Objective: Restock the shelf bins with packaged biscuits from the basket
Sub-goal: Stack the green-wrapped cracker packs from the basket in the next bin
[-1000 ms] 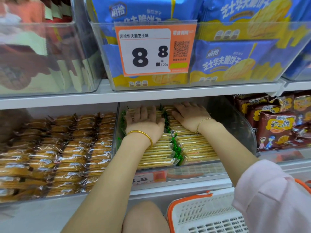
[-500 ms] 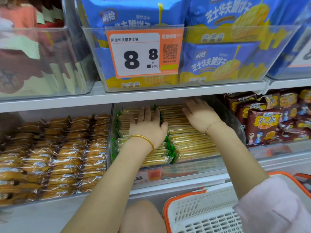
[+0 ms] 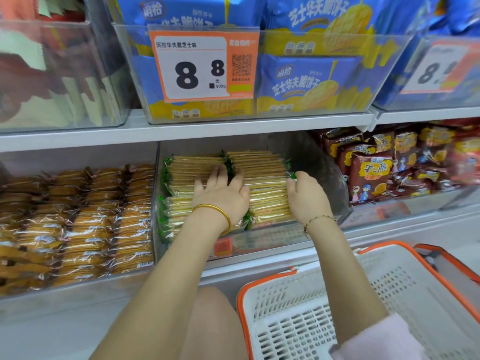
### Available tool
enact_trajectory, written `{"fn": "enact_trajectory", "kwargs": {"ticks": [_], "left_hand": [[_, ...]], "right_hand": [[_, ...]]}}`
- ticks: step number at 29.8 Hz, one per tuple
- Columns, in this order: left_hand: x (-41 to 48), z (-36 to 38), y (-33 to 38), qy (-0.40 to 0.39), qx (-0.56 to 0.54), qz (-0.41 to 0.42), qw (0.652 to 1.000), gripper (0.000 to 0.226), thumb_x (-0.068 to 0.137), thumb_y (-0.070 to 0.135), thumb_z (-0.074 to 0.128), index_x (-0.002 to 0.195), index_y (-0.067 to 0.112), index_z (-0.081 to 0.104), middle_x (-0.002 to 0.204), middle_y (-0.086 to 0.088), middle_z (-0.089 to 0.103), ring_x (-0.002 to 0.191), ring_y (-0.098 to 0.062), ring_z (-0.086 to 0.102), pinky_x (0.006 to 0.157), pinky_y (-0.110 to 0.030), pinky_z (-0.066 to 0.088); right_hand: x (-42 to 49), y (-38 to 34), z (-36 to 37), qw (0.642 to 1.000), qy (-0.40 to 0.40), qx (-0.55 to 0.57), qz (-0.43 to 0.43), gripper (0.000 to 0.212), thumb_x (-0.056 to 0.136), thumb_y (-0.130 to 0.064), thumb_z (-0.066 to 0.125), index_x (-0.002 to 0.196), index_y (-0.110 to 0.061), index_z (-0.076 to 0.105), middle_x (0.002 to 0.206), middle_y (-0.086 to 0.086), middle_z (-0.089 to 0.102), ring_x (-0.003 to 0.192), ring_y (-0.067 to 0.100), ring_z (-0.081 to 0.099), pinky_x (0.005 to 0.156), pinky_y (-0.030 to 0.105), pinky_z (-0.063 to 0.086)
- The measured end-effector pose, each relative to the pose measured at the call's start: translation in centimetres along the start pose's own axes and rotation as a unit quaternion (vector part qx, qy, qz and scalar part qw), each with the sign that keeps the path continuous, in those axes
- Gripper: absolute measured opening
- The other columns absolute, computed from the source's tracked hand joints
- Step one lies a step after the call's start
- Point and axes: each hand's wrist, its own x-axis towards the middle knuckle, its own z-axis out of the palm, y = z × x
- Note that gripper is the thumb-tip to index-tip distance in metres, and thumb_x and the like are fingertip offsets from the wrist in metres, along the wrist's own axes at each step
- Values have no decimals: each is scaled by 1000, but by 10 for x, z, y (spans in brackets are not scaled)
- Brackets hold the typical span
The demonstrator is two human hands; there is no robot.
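Pale yellow biscuit packs (image 3: 259,165) in clear wrap with green ends fill the middle clear bin (image 3: 275,237) in two rows. My left hand (image 3: 220,193) lies flat on top of them, fingers spread across the gap between the rows. My right hand (image 3: 306,196) is at the right side of the right row, its fingers curled over the green end of a pack there. The white basket (image 3: 337,307) with an orange rim stands below on the right; its visible part holds nothing.
A bin of brown biscuit packs (image 3: 91,224) is on the left, and a bin of red-brown packs (image 3: 376,170) on the right. The shelf above holds blue bags (image 3: 311,81) behind a price tag (image 3: 202,66). My knee (image 3: 213,320) is below the shelf edge.
My right hand has drawn back from the rear of the right row to its right side, and its fingers have curled. My left hand has shifted slightly right and still lies flat.
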Motion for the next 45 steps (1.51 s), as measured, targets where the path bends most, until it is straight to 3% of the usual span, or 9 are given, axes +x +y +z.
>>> {"fn": "enact_trajectory", "kwargs": {"ticks": [5, 9, 14, 17, 20, 22, 24, 29, 45], "left_hand": [[-12, -12, 5, 30, -34, 13, 999, 52, 99, 43, 10, 150, 30, 12, 159, -5, 4, 146, -21, 0, 116, -51, -1], [-72, -28, -21, 175, -108, 62, 977, 47, 100, 31, 26, 145, 20, 31, 153, -4, 28, 142, -20, 19, 118, -41, 13], [-175, -39, -158, 359, -105, 12, 927, 21, 79, 6, 55, 96, 16, 63, 104, -2, 58, 102, -28, 48, 87, -43, 42], [-217, -26, -212, 300, -12, 54, 952, 14, 73, 23, 66, 87, 19, 65, 108, -1, 58, 107, -29, 49, 90, -45, 39], [-219, -14, -236, 276, 123, 82, 950, 50, 62, 38, 81, 106, 22, 64, 138, -11, 48, 132, -37, 38, 105, -61, 26], [-222, -25, -278, 192, 188, -30, 963, 103, 60, 57, 77, 145, 33, 25, 156, -11, 17, 142, -41, 14, 109, -65, 10], [-214, -33, -292, 119, 203, -75, 969, 120, 60, 67, 71, 147, 39, -8, 158, -5, 6, 143, -41, 7, 110, -66, 6], [-204, -33, -293, 128, 204, -58, 969, 102, 69, 52, 74, 145, 37, 7, 148, -2, 28, 141, -40, 14, 108, -62, 23], [-178, -36, -304, 131, 188, -57, 972, 84, 79, 40, 69, 143, 38, 14, 143, 0, 34, 138, -40, 19, 107, -60, 26]], "right_hand": [[-5, 0, -8, 999, 36, -32, 17, 40, 99, -29, 39, 130, -5, 42, 129, 19, 48, 113, 36, 51, 90, 43, 43], [-54, -54, 6, 970, 197, -28, -139, 39, 92, -14, 50, 130, -6, 48, 127, 14, 51, 117, 31, 46, 97, 41, 40], [-171, -170, 83, 911, 61, -9, -407, 25, 79, -30, 47, 86, -14, 67, 86, 2, 63, 81, 29, 57, 69, 37, 49], [-186, -194, 122, 895, -12, -40, -444, 28, 77, -42, 52, 78, -21, 70, 75, -1, 60, 72, 27, 55, 61, 37, 50], [-181, -190, 136, 913, -35, -71, -400, 16, 75, -34, 69, 83, -20, 69, 80, 1, 60, 78, 26, 55, 64, 37, 47], [-187, -207, 158, 916, -16, -104, -387, 20, 69, -30, 79, 79, -20, 65, 79, -1, 60, 78, 24, 55, 65, 33, 43], [-187, -204, 161, 926, -11, -120, -357, 18, 72, -32, 77, 76, -21, 63, 78, -3, 60, 78, 23, 54, 65, 32, 39], [-183, -201, 167, 935, 32, -73, -347, 21, 67, -31, 80, 69, -23, 60, 73, -7, 59, 73, 22, 53, 61, 30, 36], [-153, -209, 180, 934, 19, -88, -346, 18, 77, -34, 72, 73, -21, 60, 78, -8, 58, 80, 20, 50, 66, 29, 30]]}}
